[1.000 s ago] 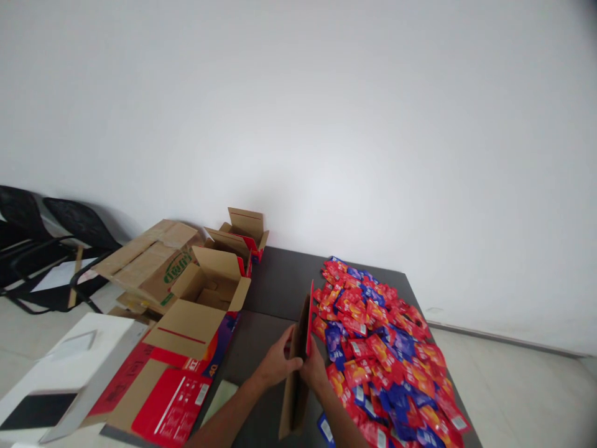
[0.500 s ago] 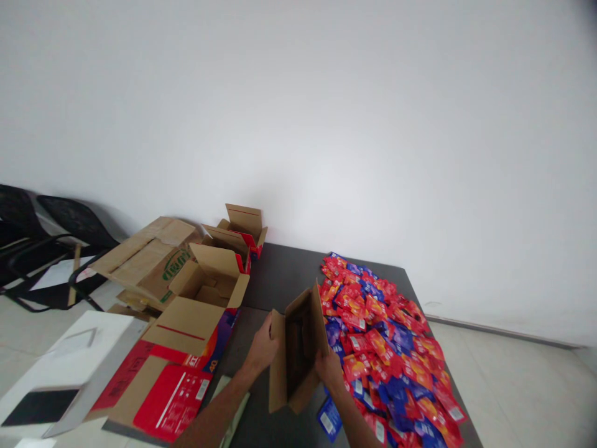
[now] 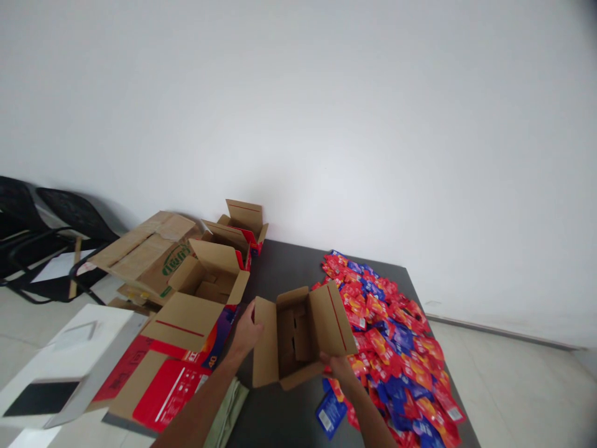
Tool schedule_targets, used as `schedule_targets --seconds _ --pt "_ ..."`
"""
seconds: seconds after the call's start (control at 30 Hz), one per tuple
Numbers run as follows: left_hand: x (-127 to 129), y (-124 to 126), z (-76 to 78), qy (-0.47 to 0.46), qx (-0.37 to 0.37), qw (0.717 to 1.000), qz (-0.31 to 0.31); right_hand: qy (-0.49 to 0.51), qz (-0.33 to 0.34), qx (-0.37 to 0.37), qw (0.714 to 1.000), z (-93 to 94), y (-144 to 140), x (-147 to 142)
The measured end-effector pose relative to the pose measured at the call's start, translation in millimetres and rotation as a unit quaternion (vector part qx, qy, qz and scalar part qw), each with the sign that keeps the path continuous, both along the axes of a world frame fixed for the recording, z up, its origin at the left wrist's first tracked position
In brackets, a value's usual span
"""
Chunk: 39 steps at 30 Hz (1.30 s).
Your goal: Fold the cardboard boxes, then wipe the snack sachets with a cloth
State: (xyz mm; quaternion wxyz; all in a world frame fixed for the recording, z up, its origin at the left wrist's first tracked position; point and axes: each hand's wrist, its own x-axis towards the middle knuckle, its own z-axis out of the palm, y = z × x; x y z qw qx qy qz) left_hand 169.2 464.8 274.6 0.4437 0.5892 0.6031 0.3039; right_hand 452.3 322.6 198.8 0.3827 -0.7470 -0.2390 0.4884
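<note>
Between my two hands is a small brown cardboard box [image 3: 293,336], its flaps spread and its hollow inside facing me. My left hand [image 3: 247,333] grips the far end of the box's left flap, thumb and fingers closed on it. Low on the right, my right hand [image 3: 336,367] closes around the box's right side near the wide flap with a red line. Right beside the box lies a big pile of red and blue packets [image 3: 387,348]. One blue packet [image 3: 331,413] lies near my right wrist.
Several open red cardboard boxes [image 3: 212,280] line the table's [image 3: 284,264] left side. Beyond them sits a larger brown carton [image 3: 149,249]. A white table [image 3: 69,348] carries a dark tablet-like object [image 3: 41,398]. Black chairs [image 3: 74,218] stand at far left; folded greenish cloth [image 3: 226,414] lies below.
The cardboard box has turned so its opening faces me more, and its right flap has swung outward to the right. My left hand has shifted left and slightly up.
</note>
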Motion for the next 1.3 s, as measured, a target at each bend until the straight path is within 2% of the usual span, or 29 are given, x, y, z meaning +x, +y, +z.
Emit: schedule_targets --seconds 0.07,0.1,0.17,0.27,0.33,0.4,0.5,0.6,0.67,0.77,0.87,1.0,1.13,1.17,1.23,1.3 --pt "-12.1 -3.3 -10.5 -0.013 -0.014 0.999 -0.026 0.033 0.010 -0.011 0.999 -0.1 1.4 5.9" --pt "-18.9 -5.5 -16.1 0.016 -0.030 0.999 -0.039 0.044 0.015 -0.015 0.999 0.1 2.8 9.4" --pt "-30.5 -11.7 -26.4 0.148 -0.057 0.987 -0.034 0.058 0.017 -0.025 0.998 0.5 7.6 16.6" --pt "-34.1 -25.6 -36.9 0.365 -0.031 0.930 -0.036 0.069 0.026 -0.045 0.996 0.3 19.5 25.2" --pt "-25.6 -35.1 -40.1 0.429 0.042 0.898 -0.086 0.076 0.037 -0.058 0.995 -1.2 29.9 28.4" --pt "-11.8 -41.2 -41.6 0.436 0.108 0.878 -0.165 0.075 0.045 -0.071 0.994 -3.4 41.0 30.1" --pt "9.5 -40.6 -43.2 0.404 0.139 0.859 -0.281 0.066 0.051 -0.083 0.993 -6.4 56.3 31.4" --pt "23.9 -32.7 -47.3 0.391 0.127 0.852 -0.323 0.057 0.058 -0.084 0.993 -8.1 66.8 31.4" --pt "29.0 -28.7 -52.4 0.397 0.097 0.850 -0.333 0.044 0.060 -0.080 0.994 -9.0 69.6 30.3" --pt "31.4 -29.8 -63.2 0.391 0.011 0.854 -0.344 -0.002 0.050 -0.066 0.997 -10.4 69.0 29.2" --pt "29.7 -37.7 -74.7 0.376 -0.055 0.869 -0.317 -0.073 0.042 -0.048 0.995 -9.8 68.0 31.9" --pt "27.7 -47.2 -85.9 0.364 -0.058 0.881 -0.296 -0.184 0.045 -0.012 0.982 0.0 68.9 33.1" --pt "32.4 -51.7 -89.4 0.375 -0.057 0.885 -0.270 -0.272 0.051 0.046 0.960 14.0 54.1 6.9" --pt "34.5 -52.6 -89.1 0.377 -0.056 0.886 -0.264 -0.296 0.062 0.074 0.950 15.7 46.9 -4.2" --pt "39.1 -54.3 -87.6 0.381 -0.055 0.887 -0.254 -0.385 0.150 0.157 0.897 15.3 31.3 -27.7" --pt "43.5 -55.8 -85.0 0.393 -0.049 0.884 -0.248 -0.422 0.228 0.194 0.856 10.0 18.7 -46.9"
